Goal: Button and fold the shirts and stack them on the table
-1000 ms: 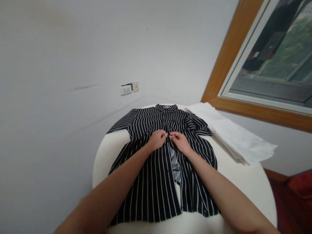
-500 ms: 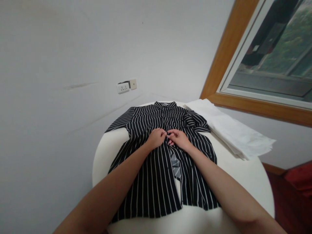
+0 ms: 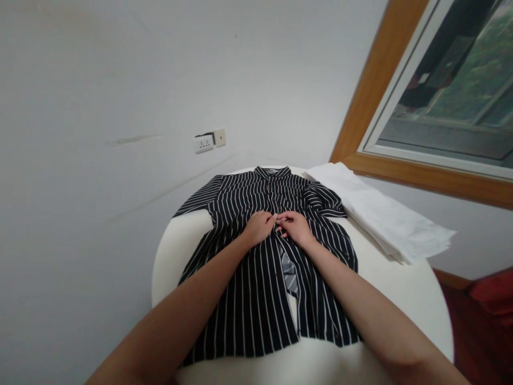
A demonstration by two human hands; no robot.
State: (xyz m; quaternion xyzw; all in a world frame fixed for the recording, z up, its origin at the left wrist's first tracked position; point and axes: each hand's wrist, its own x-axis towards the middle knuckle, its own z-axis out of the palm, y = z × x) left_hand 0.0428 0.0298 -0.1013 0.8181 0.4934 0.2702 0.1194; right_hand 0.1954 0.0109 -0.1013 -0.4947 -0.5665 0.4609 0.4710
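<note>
A black shirt with white stripes (image 3: 248,299) lies spread on a round white table, its collar at the far end. Both hands meet at the front opening, around the shirt's middle. My left hand (image 3: 259,226) is closed on the edge of the shirt front, thumb and fingers pinched together. Fingertips touching it from the other side, my right hand (image 3: 294,226) pinches the shirt at the same spot. Any button between the fingers is hidden. Below the hands the front edges part, showing the grey inner side of the cloth and a strip of table.
The round white table (image 3: 170,256) stands against the wall. Folded white cloth or sheeting (image 3: 385,214) lies along its right side, overhanging the edge. A wall socket (image 3: 203,143) is behind the table, and a wood-framed window (image 3: 433,179) is at the right.
Both hands stay at the same place on the shirt front. Their fingers have shifted slightly and closed nearer together; the shirt lies as before.
</note>
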